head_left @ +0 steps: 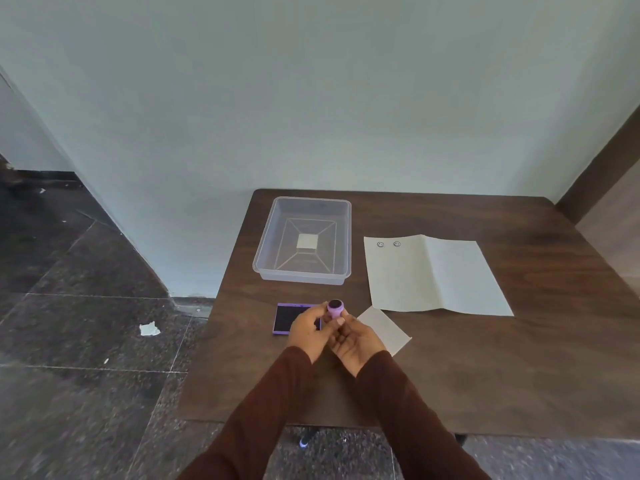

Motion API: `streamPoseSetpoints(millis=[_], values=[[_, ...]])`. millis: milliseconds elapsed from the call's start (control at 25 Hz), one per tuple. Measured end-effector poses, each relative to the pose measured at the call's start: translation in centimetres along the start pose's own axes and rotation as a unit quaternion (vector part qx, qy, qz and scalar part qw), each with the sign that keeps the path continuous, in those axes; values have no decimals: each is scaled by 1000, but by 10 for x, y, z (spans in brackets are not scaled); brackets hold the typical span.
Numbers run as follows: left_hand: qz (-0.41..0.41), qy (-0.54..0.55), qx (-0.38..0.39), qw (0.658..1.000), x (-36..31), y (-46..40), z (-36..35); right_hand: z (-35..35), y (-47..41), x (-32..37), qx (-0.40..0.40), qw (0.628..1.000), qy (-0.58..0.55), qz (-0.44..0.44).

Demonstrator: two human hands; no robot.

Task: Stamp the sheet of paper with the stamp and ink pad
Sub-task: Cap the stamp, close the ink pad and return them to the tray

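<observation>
A small purple round stamp [335,308] is held up above the table, its dark inked face turned upward. My left hand [306,329] pinches its side with thumb and fingers, and my right hand [356,341] grips its lower part from the right. An open ink pad [287,318] with a purple frame and dark surface lies on the table, partly behind my left hand. The white sheet of paper [433,275], creased down the middle, lies to the right and bears two round face prints [388,244] near its top left corner.
A clear plastic tray [303,271] with a small white square inside stands behind the ink pad. A smaller white paper piece [388,327] lies just right of my hands. The dark wooden table [485,375] ends close on the left, with a dark tiled floor beyond.
</observation>
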State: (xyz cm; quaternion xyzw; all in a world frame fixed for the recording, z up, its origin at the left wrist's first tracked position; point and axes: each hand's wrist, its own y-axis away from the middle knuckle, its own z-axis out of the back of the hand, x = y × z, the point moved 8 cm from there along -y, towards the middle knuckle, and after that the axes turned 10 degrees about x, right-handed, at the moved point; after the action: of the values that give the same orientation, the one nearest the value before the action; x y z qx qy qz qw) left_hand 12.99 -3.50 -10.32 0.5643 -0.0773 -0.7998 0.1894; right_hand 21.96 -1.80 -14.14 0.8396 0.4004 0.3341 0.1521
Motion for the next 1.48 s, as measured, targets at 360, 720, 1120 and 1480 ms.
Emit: streamPoseSetpoints(millis=[360, 720, 1120, 1480], values=[[8, 114, -38, 993, 7, -24, 20, 16, -18, 75, -168, 878, 419, 158], [46, 146, -33, 988, 25, -36, 21, -24, -57, 64, -93, 486, 868, 35], [54, 159, -24, 985, 36, -39, 24, -16, -45, 75, -161, 710, 674, 124], [35, 159, 24, 986, 13, -43, 6, -5, -17, 87, -57, 941, 307, 131]])
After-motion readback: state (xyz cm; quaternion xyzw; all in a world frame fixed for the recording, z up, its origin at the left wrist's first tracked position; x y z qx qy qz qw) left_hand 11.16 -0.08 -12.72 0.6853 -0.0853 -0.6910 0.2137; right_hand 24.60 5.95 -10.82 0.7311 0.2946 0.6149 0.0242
